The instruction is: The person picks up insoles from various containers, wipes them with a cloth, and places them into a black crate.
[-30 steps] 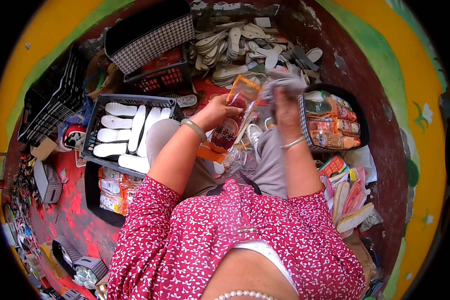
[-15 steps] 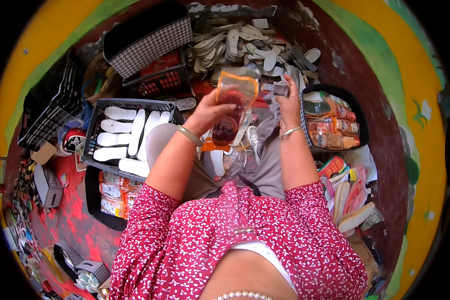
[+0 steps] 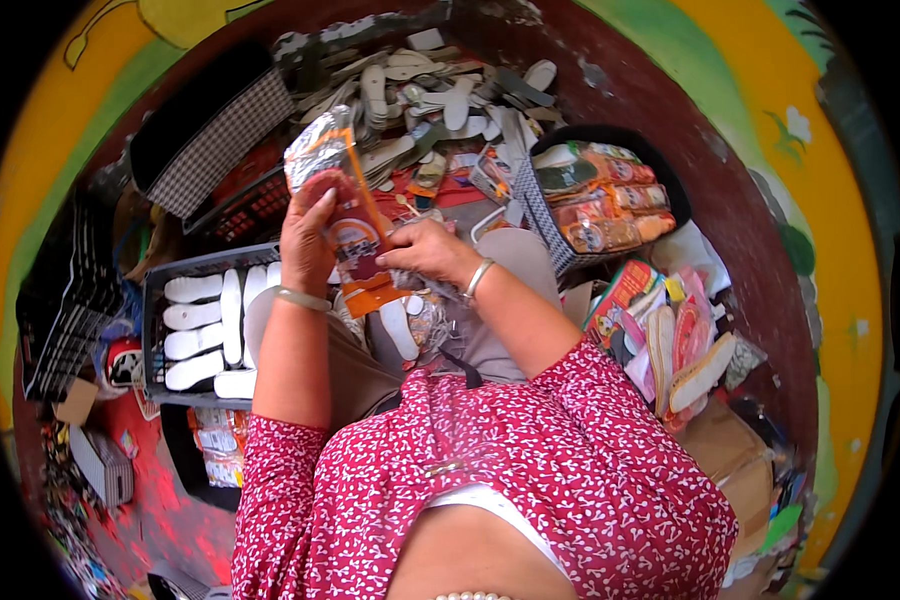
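holding packet [image 3: 355, 235] and grey cloth [image 3: 417, 281], insoles [image 3: 232, 315] in crate [image 3: 153, 335], packages [image 3: 610, 200] in basket [image 3: 542, 225]

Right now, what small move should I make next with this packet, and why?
Perhaps draw the grey cloth across the packet: your left hand grips it, while your right hand holds the cloth at its edge.

Insole heap [image 3: 457, 103] on red floor [image 3: 170, 505]
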Motion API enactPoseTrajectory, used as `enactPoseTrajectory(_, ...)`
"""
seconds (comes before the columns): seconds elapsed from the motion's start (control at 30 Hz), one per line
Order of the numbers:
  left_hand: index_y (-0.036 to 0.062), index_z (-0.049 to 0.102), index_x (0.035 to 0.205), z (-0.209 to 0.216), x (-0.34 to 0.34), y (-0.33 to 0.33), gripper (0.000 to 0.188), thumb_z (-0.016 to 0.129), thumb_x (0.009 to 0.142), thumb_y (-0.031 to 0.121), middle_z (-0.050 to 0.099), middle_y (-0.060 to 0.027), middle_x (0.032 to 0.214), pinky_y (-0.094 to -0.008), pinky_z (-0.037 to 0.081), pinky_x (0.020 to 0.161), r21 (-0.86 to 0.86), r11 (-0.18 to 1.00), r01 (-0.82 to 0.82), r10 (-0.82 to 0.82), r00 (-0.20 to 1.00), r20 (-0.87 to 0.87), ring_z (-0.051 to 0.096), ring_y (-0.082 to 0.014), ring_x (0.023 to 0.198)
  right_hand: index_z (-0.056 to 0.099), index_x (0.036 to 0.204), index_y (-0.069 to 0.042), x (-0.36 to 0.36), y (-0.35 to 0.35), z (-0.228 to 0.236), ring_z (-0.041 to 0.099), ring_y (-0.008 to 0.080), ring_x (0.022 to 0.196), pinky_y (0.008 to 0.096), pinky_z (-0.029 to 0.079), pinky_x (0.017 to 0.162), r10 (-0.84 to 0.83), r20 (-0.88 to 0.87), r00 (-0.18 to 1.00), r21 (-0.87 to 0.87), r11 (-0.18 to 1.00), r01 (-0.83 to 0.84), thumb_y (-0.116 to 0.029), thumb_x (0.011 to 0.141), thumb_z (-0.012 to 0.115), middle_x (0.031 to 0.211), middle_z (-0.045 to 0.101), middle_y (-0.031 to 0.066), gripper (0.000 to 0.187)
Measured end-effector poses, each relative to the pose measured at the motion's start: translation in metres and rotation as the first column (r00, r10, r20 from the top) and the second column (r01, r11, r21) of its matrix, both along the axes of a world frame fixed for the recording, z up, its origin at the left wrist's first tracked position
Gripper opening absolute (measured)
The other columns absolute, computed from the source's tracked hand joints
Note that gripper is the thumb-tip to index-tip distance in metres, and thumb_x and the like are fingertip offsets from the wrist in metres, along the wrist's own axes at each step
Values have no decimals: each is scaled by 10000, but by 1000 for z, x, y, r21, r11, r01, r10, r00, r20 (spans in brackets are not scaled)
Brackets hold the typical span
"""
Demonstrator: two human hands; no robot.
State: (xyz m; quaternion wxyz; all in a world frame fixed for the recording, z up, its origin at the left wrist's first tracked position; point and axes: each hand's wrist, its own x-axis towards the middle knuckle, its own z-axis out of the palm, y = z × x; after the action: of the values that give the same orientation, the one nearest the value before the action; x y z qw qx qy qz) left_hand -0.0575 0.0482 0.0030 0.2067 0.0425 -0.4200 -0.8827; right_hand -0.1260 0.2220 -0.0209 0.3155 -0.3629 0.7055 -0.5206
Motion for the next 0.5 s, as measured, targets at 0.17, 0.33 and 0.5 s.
enactPoseTrajectory(0.17, 41, 469, 1206, 1, -2, 4, 341, 487, 913, 215, 534, -125, 1201, -374, 423, 928, 146, 983, 114, -94, 986, -137, 532, -230, 1075, 659, 767, 19, -3, 15, 23, 512, 50, 604, 209, 416, 550, -138, 274, 952, -136, 974, 180, -170, 765, 699, 671, 600, -7, 194)
enactPoseTrajectory(0.33, 51, 446, 1249, -11, 3, -17, 425, 409, 938, 340, 491, -149, 1265, -373, 390, 968, 110, 988, 108, -115, 991, 66, 489, -246, 1142, 633, 782, -27, -46, 76, 60, 560, 84, 585, 215, 451, 556, -467, 537, 702, -263, 698, 666, -194, 775, 690, 654, 607, 11, 176)
enactPoseTrajectory(0.5, 35, 486, 1198, -14, 5, -18, 386, 434, 929, 307, 567, -140, 1158, -338, 427, 913, 119, 981, 156, -166, 983, 77, 547, -226, 1056, 597, 762, -53, -134, 202, -6, 550, 119, 496, 248, 443, 459, -638, 653, 409, -104, 459, 882, -168, 822, 615, 613, 589, 31, 130)
